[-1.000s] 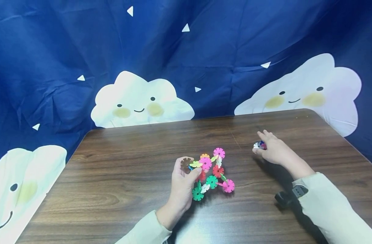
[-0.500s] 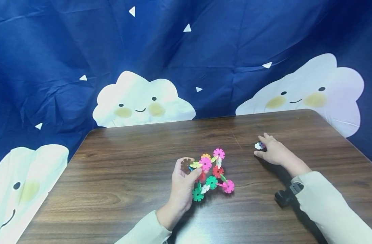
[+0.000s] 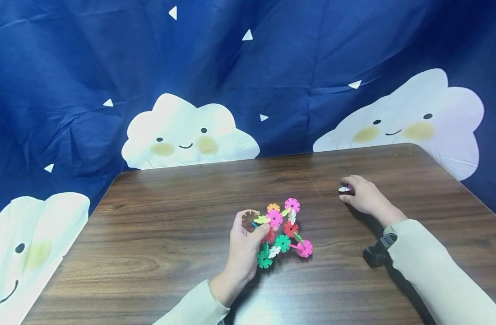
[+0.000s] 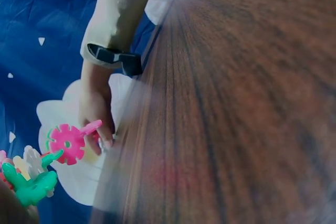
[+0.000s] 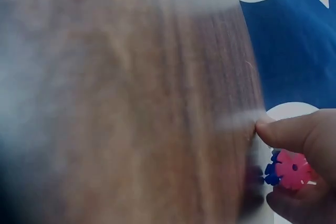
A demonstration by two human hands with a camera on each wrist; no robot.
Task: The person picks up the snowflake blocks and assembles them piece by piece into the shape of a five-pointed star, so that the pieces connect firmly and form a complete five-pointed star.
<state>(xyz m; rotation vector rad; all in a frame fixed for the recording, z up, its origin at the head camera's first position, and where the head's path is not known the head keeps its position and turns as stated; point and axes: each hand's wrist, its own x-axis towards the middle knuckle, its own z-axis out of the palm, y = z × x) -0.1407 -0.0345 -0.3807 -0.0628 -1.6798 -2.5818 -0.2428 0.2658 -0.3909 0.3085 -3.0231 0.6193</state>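
Note:
My left hand grips a loose construction of interlocking plastic snowflake discs, with its thumb pressed on the near side. Green, pink, red, white, orange, yellow and brown discs show in it; part lies behind the thumb and fingers. Toward the far right of the table, my right hand has its fingers curled round a small cluster of snowflake discs, of which a white disc pokes out at the fingertips. In the right wrist view a pink disc and a blue disc show between the thumb and a finger.
Both hands are over a brown wood-grain table. A blue curtain with white smiling clouds hangs behind its far edge. A black wrist camera is strapped to the right wrist, close above the tabletop.
My right hand's fingers have curled in from a more spread pose, and the white disc has tilted so it looks narrower. The left hand and its construction have hardly moved.

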